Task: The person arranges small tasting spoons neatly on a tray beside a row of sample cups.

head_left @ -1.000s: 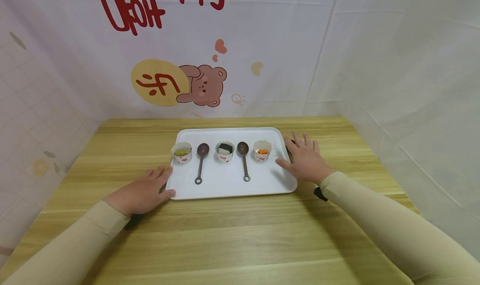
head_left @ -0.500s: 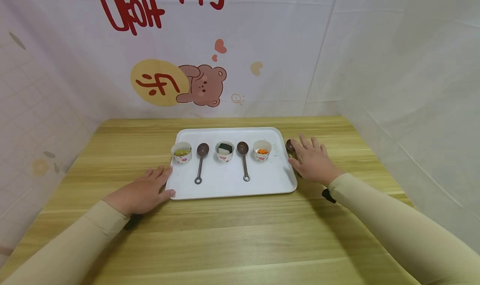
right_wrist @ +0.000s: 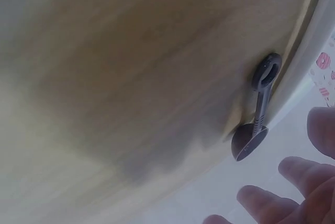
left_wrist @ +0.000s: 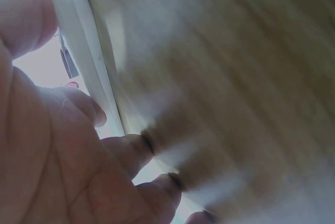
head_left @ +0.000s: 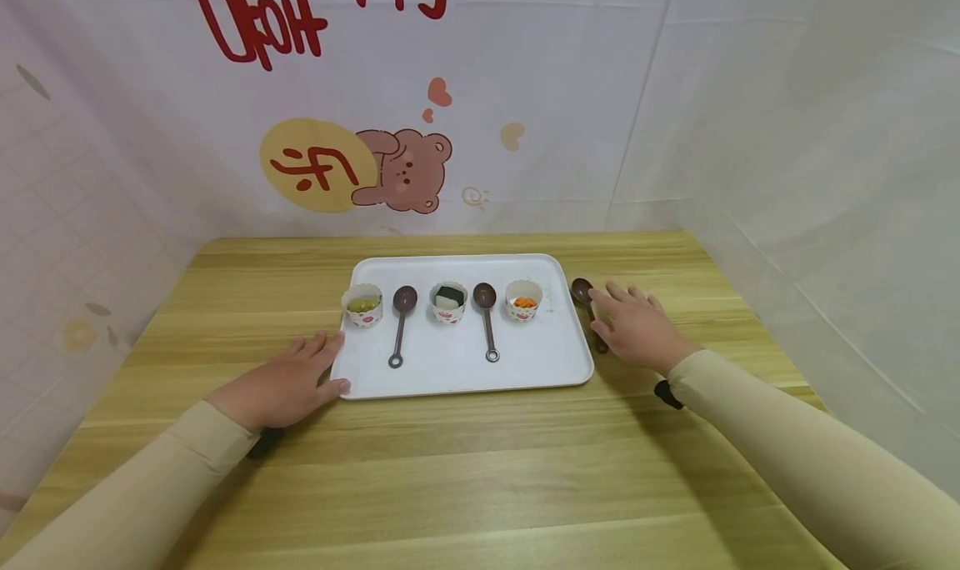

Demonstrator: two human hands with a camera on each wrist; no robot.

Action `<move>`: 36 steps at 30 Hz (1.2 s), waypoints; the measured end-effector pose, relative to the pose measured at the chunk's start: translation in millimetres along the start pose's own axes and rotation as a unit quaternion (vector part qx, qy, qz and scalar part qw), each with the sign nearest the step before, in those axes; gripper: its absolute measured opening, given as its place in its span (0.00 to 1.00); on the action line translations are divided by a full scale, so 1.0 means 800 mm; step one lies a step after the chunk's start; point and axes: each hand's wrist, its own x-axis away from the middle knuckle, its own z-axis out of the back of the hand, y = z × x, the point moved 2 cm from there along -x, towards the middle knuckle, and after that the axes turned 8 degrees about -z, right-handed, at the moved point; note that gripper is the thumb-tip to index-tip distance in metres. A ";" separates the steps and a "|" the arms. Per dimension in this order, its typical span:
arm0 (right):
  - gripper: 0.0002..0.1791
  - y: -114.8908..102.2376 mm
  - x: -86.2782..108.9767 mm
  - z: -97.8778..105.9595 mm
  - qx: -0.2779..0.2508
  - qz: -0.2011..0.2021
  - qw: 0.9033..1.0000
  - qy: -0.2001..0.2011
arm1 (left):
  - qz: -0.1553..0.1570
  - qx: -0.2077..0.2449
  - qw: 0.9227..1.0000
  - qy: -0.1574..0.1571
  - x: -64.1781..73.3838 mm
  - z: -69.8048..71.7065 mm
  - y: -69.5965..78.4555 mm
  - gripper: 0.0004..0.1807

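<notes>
My left hand (head_left: pixel 281 385) rests at the left edge of a white tray (head_left: pixel 442 374), fingers extended and thumb on the rim; the left wrist view shows its fingertips right at that rim. On the table just past the tray's right edge lies a brown measuring spoon (head_left: pixel 582 290). Beside it, my right hand (head_left: pixel 639 330) hovers palm down with spread fingers, overlapping part of the handle in the head view. From the right wrist, the spoon's bowl (right_wrist: pixel 248 141) shows apart from the fingers, and nothing is held.
The tray carries three paper cups: one with green pieces (head_left: pixel 363 307), one with dark and white pieces (head_left: pixel 448 302), one with orange pieces (head_left: pixel 523 302). Two brown spoons, left (head_left: pixel 405 299) and right (head_left: pixel 484 297), lie between them. A printed cloth (head_left: pixel 555 95) hangs behind the wooden table (head_left: pixel 450 478).
My right hand has moved right, off the tray's edge, uncovering the spoon beside the tray. The left hand, the cups and the tray have stayed put.
</notes>
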 end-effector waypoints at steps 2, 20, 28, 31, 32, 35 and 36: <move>0.30 0.001 0.001 -0.001 0.003 -0.004 1.000 -0.005 | -0.001 0.000 1.000 0.000 0.000 0.000 0.000 0.45; 0.31 0.015 0.004 -0.015 0.008 0.016 0.999 -0.033 | -0.007 0.001 1.000 0.003 0.001 -0.002 -0.003 0.44; 0.30 0.012 0.009 -0.014 0.002 0.014 0.998 -0.054 | -0.009 -0.001 1.000 0.004 0.000 -0.003 -0.004 0.44; 0.31 0.011 0.011 -0.014 0.001 0.013 0.998 -0.058 | -0.007 0.000 1.000 0.001 0.000 -0.002 -0.004 0.45; 0.31 0.011 0.011 -0.014 0.001 0.013 0.998 -0.058 | -0.007 0.001 1.000 0.000 -0.001 -0.002 -0.004 0.45; 0.31 0.011 0.012 -0.014 0.002 0.012 0.998 -0.055 | -0.006 0.003 1.000 -0.001 -0.001 -0.002 -0.004 0.45; 0.31 0.011 0.012 -0.014 0.002 0.012 0.999 -0.053 | -0.006 0.002 1.000 -0.001 -0.001 -0.002 -0.004 0.45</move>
